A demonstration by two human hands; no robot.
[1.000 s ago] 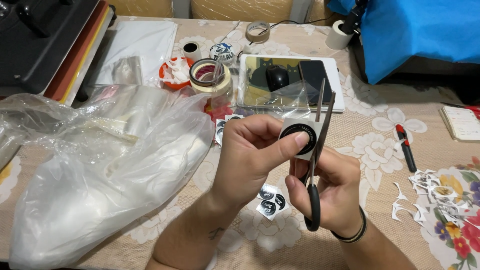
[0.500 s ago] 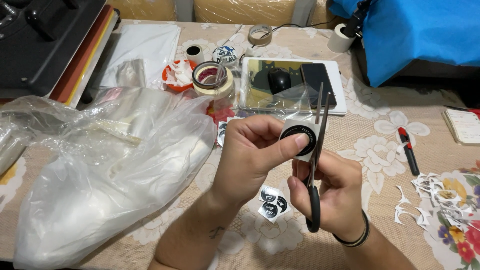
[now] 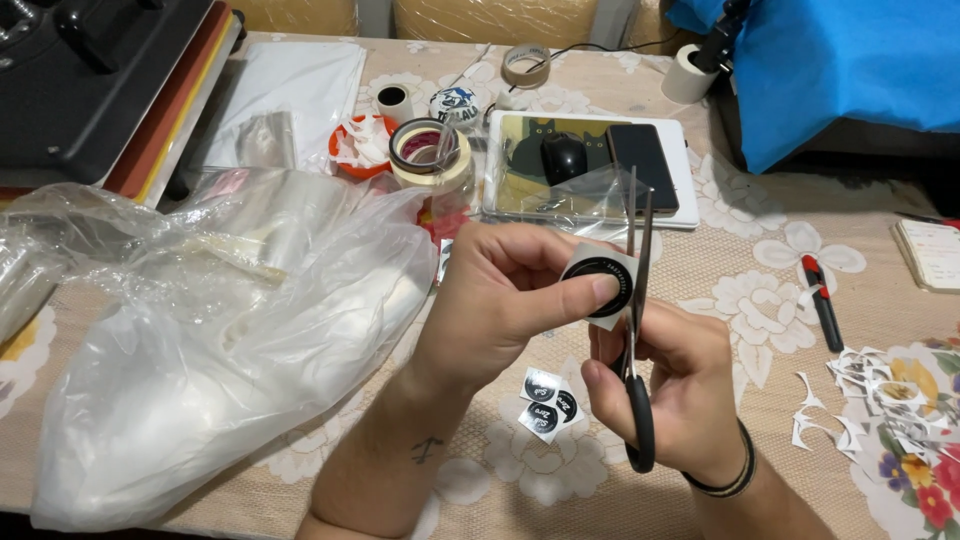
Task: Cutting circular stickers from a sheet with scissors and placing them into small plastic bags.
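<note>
My left hand (image 3: 505, 300) pinches a small paper piece with a round black sticker design (image 3: 598, 283), thumb pressed on its face. My right hand (image 3: 670, 385) grips black-handled scissors (image 3: 637, 330), blades pointing up and slightly apart, set against the right edge of the sticker. Below my hands, a few cut round black stickers (image 3: 545, 405) lie on the floral tablecloth (image 3: 760, 300).
A large clear plastic bag (image 3: 200, 330) fills the left. Tape rolls (image 3: 430, 150), a mouse on a pad (image 3: 563, 155) and a dark phone (image 3: 645, 165) lie behind. A red-black pen (image 3: 822, 302) and white paper scraps (image 3: 880, 395) sit at right. A black machine (image 3: 90, 70) stands far left.
The hands, sticker and scissors stay in nearly the same pose; only the view has shifted slightly.
</note>
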